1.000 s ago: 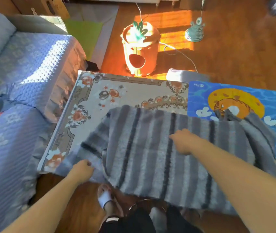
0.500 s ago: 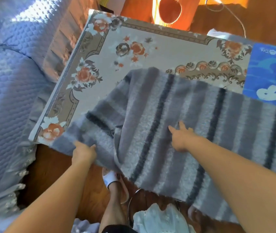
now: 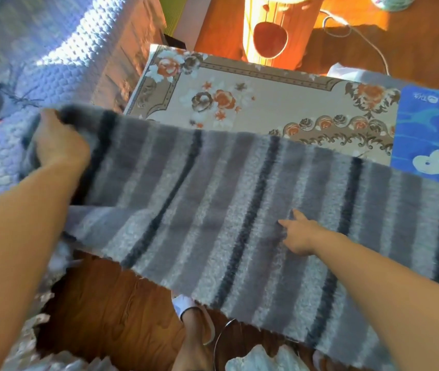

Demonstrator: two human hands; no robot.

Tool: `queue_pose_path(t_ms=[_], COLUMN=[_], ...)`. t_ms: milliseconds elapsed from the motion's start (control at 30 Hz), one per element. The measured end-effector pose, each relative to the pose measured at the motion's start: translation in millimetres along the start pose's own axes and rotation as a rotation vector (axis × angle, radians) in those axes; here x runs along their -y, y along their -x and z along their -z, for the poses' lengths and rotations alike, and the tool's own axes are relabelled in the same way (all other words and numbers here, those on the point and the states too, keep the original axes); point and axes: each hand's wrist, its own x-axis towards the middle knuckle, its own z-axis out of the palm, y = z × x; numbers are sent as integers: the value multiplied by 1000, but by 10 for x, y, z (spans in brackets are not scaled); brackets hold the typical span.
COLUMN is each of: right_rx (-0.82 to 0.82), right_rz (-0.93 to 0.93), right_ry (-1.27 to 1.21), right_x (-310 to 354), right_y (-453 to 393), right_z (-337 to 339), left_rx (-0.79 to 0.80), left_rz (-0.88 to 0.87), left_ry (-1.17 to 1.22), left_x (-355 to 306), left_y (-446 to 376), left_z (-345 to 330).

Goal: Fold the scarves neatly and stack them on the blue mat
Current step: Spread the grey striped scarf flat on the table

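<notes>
Gripping the left end of the grey striped scarf [image 3: 213, 210], the left hand [image 3: 60, 143] has its fingers curled round the bunched fabric and holds that end raised above the blue quilted sofa cover [image 3: 52, 62]. Right hand [image 3: 301, 234]: fingers extended and slightly spread, laid flat on the scarf's upper surface near a dark stripe, pinching nothing. Scarf: fuzzy, with alternating pale grey, mid grey and narrow black stripes; it stretches from the left hand across the near part of the floral table [image 3: 280, 103] and runs out of view at the right, its near edge hanging past the table's front over the wooden floor [image 3: 111, 311]. Blue mat [image 3: 421, 135]: lies on the right part of the table, printed with white cloud shapes and an orange disc; the scarf's far edge overlaps its near part. Behind the table stands an orange wooden stand [image 3: 274, 30] with a rounded opening, sunlit, and a white cable [image 3: 360, 36] trails across the floor beside it. Below the scarf's hanging edge, a foot in a white slipper [image 3: 186, 306] rests on the floor.
</notes>
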Motion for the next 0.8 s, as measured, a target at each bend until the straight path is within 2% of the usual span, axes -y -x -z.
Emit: queue_pose_path(t_ms=[133,233,300,500,800], right_rx=[9,3,-24,-82,-182], right_rz=[-18,-22,-26,-270,-279], right_ry=[7,26,48,-171,-217], right_x=[46,56,14,-229,-478], right_y=[23,57,50,-170,-340], right_z=[37,88,108,-13,157], left_rx=[458,808,949,936,850], left_rz=[26,-53,-73,-78,-79], left_ry=[-166,-324,-377,-479,-505], left_x=[-204,-69,98,491,391], left_y=[247,758,1097,1716,1937], left_z=[-457,-841,-1037,-1155,-1141])
